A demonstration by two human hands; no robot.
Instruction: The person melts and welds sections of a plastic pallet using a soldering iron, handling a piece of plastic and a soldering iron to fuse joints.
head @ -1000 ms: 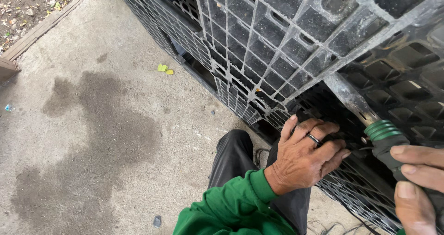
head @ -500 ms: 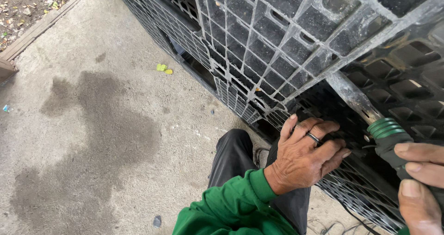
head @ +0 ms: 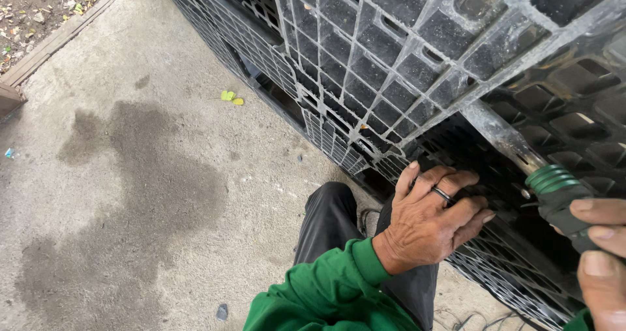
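Observation:
My left hand (head: 432,219), with a dark ring on one finger and a green sleeve, rests fingers spread and flat against the black plastic grid pallet (head: 365,64) leaning in front of me. My right hand (head: 601,259), at the lower right edge, grips a tool with a dark handle and a green ribbed collar (head: 554,182). Its grey metal shaft (head: 499,135) reaches up and left into the pallet's grid. The shaft's tip is hidden among the cells.
Several black grid pallets stand stacked on edge along the right. A concrete floor (head: 130,194) with dark damp stains fills the left. A small yellow leaf (head: 231,97) lies near the pallets. Soil and a kerb (head: 62,34) are at the top left. My dark trouser knee (head: 329,214) is below.
My right hand and the tool have shifted slightly right and down along the shaft line. My left hand has stayed in place on the pallet.

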